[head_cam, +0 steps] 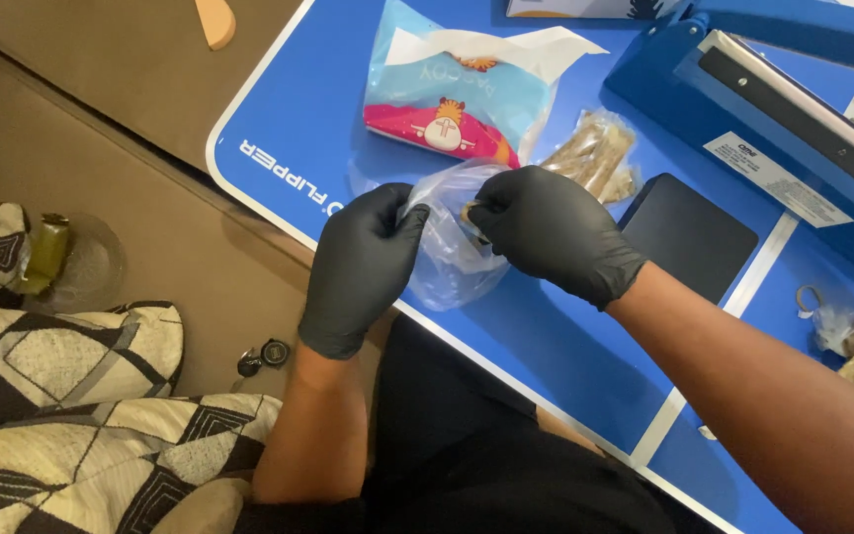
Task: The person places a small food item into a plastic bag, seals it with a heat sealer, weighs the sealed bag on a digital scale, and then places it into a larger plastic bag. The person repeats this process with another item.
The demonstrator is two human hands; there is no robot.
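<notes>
Two gloved hands meet over the near edge of the blue table (585, 376). My left hand (360, 269) pinches one lip of a small clear plastic bag (447, 252), fingers closed on the film; my right hand (554, 229) is closed at the bag's mouth, fingertips tucked in with something pale that I cannot identify from this view. The bag hangs between the two hands, its lower part resting just above the table's white border.

Behind the bag lies a printed snack pouch (457, 94), light blue and pink, with a sheet of white paper (506, 44) over its top. Just beside my right hand sits a clear packet of pale stick-shaped pieces (595, 153), and to the right of it a flat black square (689, 232). A blue heat sealer (793, 119) fills the far right corner.

Points of risk, as I judge them: the film is thin and slippery against the gloves, so the left pinch may slide and let the mouth close. Pulling the lips too far apart could tear the film. Because the bag sits at the table's edge, anything that slips out may fall to my lap or the sofa (101, 178).
</notes>
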